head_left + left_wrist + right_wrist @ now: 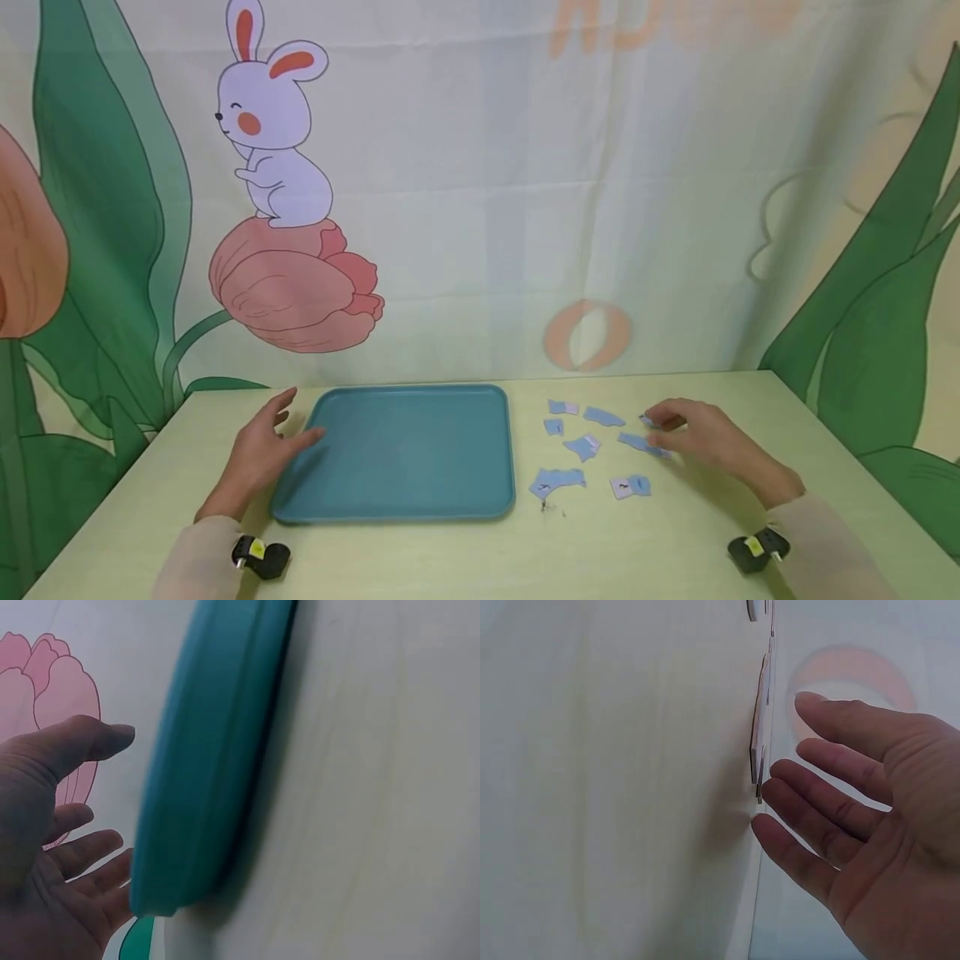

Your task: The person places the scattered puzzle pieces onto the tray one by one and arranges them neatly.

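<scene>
Left grip at the tray, right grip over the blue pieces

From where I stand, both grips are bare hands with the thumb apart from the fingers. The right one is spread with its fingers loosely bent, pinching nothing that I can make out. Right under its fingertips lie a small scrap and a long strip; whether the skin touches either, I cannot tell. The other flat pieces are scattered to that grip's left, and a two-tone piece sits nearer the person. The widest jagged piece is also to its left and nearer the person, just beside the tray.

The left grip is spread too and holds nothing, its thumb pointing to its right over the tray's near-side edge; contact there I can't judge. The teal tray lies flat on the pale desk, between the two grips. Beyond both hangs a cloth with a white rabbit on a pink tulip.
</scene>
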A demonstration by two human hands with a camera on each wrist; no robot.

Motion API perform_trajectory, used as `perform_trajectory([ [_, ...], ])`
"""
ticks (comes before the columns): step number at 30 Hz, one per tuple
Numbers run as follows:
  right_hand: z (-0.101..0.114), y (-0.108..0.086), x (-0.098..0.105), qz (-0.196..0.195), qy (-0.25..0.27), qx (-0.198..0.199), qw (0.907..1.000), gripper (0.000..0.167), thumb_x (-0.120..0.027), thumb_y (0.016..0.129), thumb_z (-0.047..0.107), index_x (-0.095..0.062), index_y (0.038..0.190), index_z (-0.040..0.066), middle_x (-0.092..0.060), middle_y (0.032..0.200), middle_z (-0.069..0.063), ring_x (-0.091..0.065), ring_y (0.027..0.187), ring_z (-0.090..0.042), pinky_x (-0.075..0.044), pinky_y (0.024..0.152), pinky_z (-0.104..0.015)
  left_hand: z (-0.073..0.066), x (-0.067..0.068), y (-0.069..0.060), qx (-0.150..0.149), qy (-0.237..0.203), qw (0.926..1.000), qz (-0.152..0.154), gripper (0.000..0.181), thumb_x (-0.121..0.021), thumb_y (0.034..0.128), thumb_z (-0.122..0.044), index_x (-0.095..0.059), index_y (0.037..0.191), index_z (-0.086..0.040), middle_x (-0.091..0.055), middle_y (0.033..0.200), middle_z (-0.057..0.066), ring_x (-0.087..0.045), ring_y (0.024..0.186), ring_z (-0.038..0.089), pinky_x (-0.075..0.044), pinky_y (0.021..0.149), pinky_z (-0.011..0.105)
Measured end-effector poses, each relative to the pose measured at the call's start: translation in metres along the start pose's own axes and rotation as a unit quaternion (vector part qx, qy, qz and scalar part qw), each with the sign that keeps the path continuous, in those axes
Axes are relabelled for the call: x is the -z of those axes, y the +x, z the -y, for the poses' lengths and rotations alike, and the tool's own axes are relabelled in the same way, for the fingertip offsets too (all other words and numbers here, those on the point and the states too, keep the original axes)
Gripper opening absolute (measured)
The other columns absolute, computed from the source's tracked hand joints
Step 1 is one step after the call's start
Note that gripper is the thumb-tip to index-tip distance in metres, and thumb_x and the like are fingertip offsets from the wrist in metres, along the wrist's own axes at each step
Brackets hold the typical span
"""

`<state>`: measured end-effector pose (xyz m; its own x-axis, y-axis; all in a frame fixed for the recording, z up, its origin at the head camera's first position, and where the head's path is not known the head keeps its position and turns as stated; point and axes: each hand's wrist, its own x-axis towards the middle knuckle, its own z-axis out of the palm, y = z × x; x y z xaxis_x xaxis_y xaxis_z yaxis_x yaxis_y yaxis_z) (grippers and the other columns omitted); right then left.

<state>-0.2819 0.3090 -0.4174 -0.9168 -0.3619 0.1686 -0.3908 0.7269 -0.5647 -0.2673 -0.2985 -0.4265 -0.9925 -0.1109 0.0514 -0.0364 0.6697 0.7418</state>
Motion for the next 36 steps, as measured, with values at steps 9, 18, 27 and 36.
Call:
perform_trajectory([
  [9, -0.007, -0.004, 0.000, 0.012, 0.011, -0.003, 0.9999, 0.032, -0.083, 0.094, 0.017, -0.074, 0.116, -0.003, -0.073, 0.116, -0.014, -0.066, 0.098, -0.024, -0.056, 0.080, -0.031, 0.003, -0.002, 0.002, -0.013, 0.002, 0.9999, 0.009, 0.082, -0.072, 0.1011, -0.016, -0.024, 0.164, 0.007, -0.032, 0.162, 0.037, -0.038, 0.145, 0.057, -0.043, 0.110, 0.065],
  [18, -0.010, -0.007, -0.001, 0.015, 0.009, -0.019, 0.9997, 0.030, -0.084, 0.092, 0.016, -0.075, 0.114, -0.003, -0.070, 0.103, -0.004, -0.062, 0.092, -0.019, -0.054, 0.077, -0.031, 0.010, -0.006, 0.004, -0.023, 0.002, 0.9997, -0.009, 0.057, -0.068, 0.1021, -0.005, -0.045, 0.151, 0.012, -0.055, 0.144, 0.035, -0.057, 0.129, 0.051, -0.052, 0.104, 0.060],
  [27, -0.009, -0.001, -0.008, 0.014, 0.014, -0.023, 0.9995, 0.021, -0.083, 0.092, 0.014, -0.077, 0.107, 0.001, -0.067, 0.096, -0.001, -0.060, 0.088, -0.018, -0.053, 0.075, -0.030, 0.017, -0.001, -0.001, -0.027, 0.017, 0.9994, -0.015, 0.048, -0.066, 0.1030, -0.004, -0.053, 0.146, 0.011, -0.060, 0.139, 0.034, -0.062, 0.123, 0.050, -0.056, 0.098, 0.059],
  [36, -0.005, 0.000, -0.007, 0.016, -0.006, -0.026, 0.9995, 0.015, -0.083, 0.091, 0.012, -0.076, 0.101, 0.002, -0.065, 0.094, -0.001, -0.059, 0.086, -0.018, -0.053, 0.072, -0.031, 0.019, -0.003, -0.002, -0.026, 0.015, 0.9995, -0.012, 0.044, -0.065, 0.1031, -0.004, -0.056, 0.144, 0.011, -0.062, 0.136, 0.034, -0.062, 0.122, 0.049, -0.057, 0.096, 0.058],
])
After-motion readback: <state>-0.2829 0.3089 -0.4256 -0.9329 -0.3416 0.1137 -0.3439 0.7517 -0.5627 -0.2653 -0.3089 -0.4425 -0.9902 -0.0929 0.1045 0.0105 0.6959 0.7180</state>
